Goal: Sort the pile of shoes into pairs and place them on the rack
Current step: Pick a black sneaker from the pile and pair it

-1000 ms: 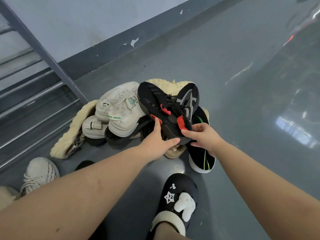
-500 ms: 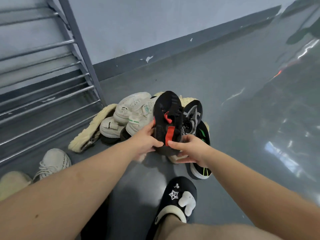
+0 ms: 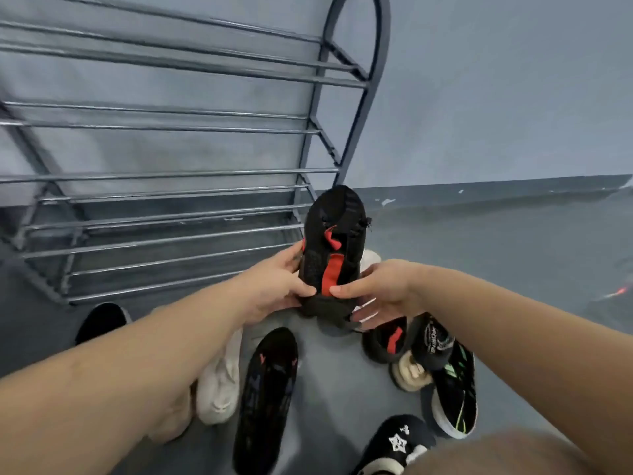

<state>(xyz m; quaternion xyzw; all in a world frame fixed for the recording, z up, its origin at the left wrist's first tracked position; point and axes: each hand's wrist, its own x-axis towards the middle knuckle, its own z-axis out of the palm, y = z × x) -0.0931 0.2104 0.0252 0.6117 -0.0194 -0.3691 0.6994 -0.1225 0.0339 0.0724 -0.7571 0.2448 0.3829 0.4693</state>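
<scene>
Currently, head view: a black knit sneaker with a red lining and red tongue tab is held up off the grey floor, toe pointed away toward the grey metal tube shoe rack. It is gripped from both sides at the heel end. The left hand is curled round its left side, thumb laid across the collar. The right hand is curled round the right side, thumb tip at the red lining, fingers under the sole. The shoe is in front of the rack's right end post, no contact visible.

Below the hands, on the floor: a second black sneaker with red lining, partly hidden by the right wrist; a black shoe with green stripes and a white sole; a long black shoe with faint red marks; a cream knit sneaker under the left forearm. A black clog with white charms is seen at the bottom edge. All rack shelves in frame are seen without shoes.
</scene>
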